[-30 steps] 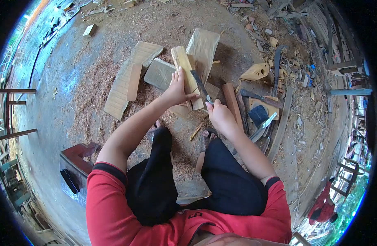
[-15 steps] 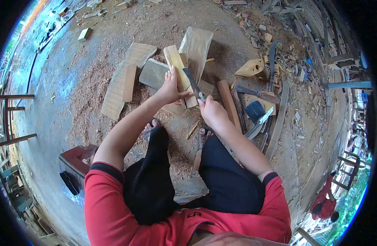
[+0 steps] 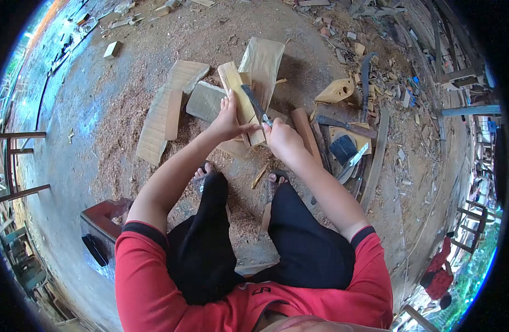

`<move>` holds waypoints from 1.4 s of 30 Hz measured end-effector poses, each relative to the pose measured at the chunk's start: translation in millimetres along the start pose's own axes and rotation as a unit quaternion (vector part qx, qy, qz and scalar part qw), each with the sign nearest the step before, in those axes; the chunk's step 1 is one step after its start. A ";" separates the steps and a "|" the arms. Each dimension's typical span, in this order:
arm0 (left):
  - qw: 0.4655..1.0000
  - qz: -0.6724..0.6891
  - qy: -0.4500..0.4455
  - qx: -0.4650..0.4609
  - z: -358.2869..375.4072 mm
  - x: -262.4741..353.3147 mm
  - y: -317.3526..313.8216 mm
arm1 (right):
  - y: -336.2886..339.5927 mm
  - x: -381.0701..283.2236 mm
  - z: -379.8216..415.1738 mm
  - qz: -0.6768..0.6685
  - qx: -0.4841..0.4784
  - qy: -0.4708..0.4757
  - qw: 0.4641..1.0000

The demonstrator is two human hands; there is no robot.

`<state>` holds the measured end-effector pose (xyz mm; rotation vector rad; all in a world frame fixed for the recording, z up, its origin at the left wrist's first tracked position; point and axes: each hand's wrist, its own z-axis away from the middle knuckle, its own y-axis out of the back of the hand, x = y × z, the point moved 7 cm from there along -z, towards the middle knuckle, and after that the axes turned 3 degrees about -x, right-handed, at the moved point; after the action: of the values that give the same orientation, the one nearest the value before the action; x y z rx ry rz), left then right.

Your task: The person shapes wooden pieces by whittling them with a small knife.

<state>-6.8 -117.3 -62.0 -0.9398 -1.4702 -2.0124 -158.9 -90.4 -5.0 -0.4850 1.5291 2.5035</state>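
Note:
My left hand (image 3: 228, 123) grips a pale, narrow wooden block (image 3: 238, 94), its fingers along the left side and its thumb across the near end. That block lies tilted over other wood pieces on the ground. In my closed right hand (image 3: 283, 137) is a knife (image 3: 253, 102) with a long dark blade. The blade lies along the right side of the block, pointing away from me; whether its edge bites into the wood cannot be seen. Behind the block rests a wide pale slab (image 3: 263, 58), and a greyish block (image 3: 206, 101) is at its left.
A long board (image 3: 169, 110) lies left among shavings. To the right are a reddish bar (image 3: 305, 130), a carved pale piece with holes (image 3: 334, 91), a curved blade (image 3: 366, 83), another knife (image 3: 348, 126) and a dark cup-like object (image 3: 343, 148). Another person (image 3: 438, 271) is far right.
The knife and my right hand have shifted slightly left and away from me along the block. My left hand keeps its grip; the whole view has moved a little.

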 end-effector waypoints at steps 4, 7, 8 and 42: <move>1.000 0.000 -0.013 0.007 0.4 -0.1 2.3 | 2.5 -2.6 -1.2 0.014 -0.003 -0.010 1.000; 1.000 -0.004 -0.020 0.010 -1.2 -0.1 -0.4 | 1.5 1.3 -2.0 0.028 -0.015 -0.027 0.999; 0.999 -0.009 -0.028 0.014 -1.8 -0.3 -0.9 | 0.5 2.3 -2.1 0.031 -0.020 -0.035 0.999; 0.998 -0.057 0.000 0.010 13.1 -1.6 -5.2 | 4.2 -8.5 -25.8 -0.020 -0.010 0.025 0.999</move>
<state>-6.2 -103.3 -64.0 -0.8660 -1.5739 -2.0724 -147.5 -115.0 -9.4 -0.5799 1.4980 2.4969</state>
